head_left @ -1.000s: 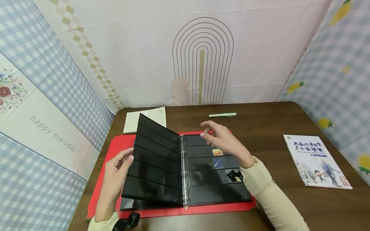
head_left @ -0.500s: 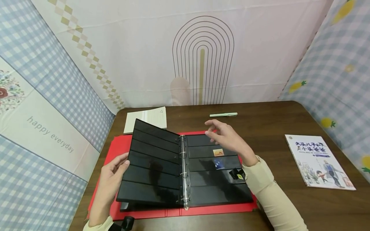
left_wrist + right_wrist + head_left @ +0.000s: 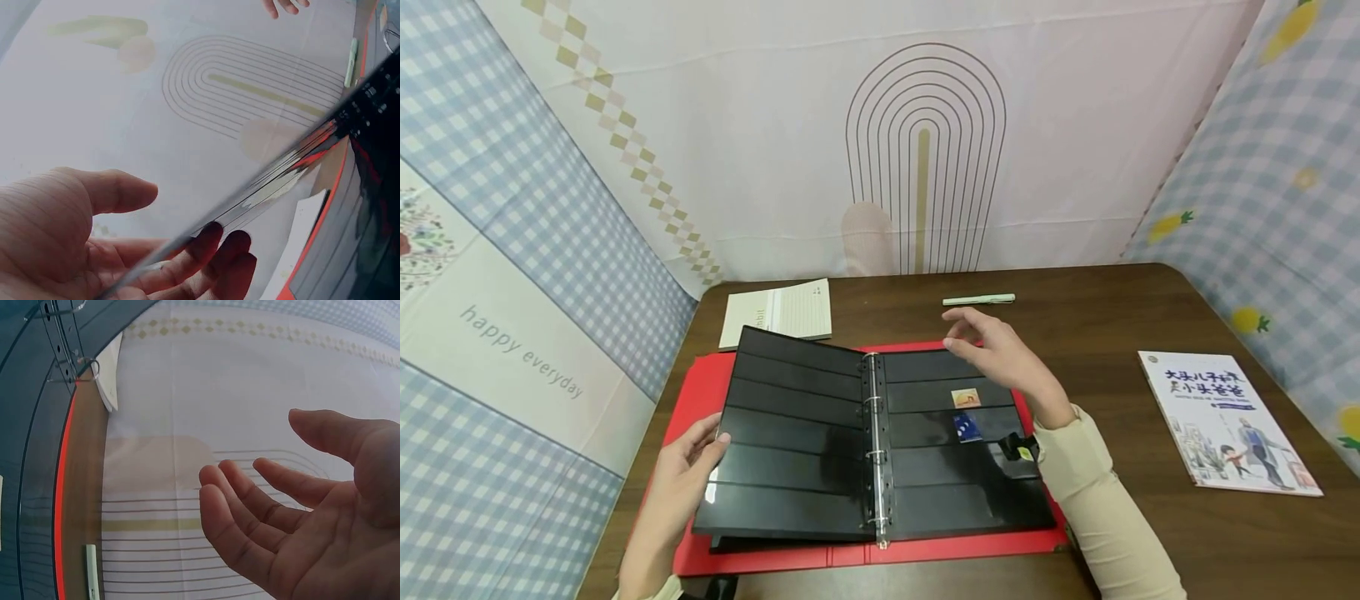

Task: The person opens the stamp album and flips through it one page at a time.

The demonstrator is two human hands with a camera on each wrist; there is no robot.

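Note:
A red ring-bound stamp album [image 3: 700,375] lies spread on the table, with black pages of strip pockets. My left hand [image 3: 681,471] is at the outer edge of a raised black page [image 3: 790,442] on the left side. In the left wrist view, its fingers [image 3: 206,250] support the back of the page and the thumb stands off from it. My right hand [image 3: 992,350] hovers over the top of the right page [image 3: 925,462], fingers loosely bent and holding nothing. An orange stamp [image 3: 966,398] and a blue stamp [image 3: 967,427] show in that page's pockets.
Behind the album's left side lies a notepad [image 3: 782,308]. A pale green pen [image 3: 978,299] is near the table's back edge. To the right is a white picture book [image 3: 1228,421]. Metal rings [image 3: 876,454] rise along the album's spine. Printed cloths surround the table [image 3: 1097,333].
The raised page has come down further to the left, and my left hand has moved down and left with it. My right hand has shifted slightly right, above the right page.

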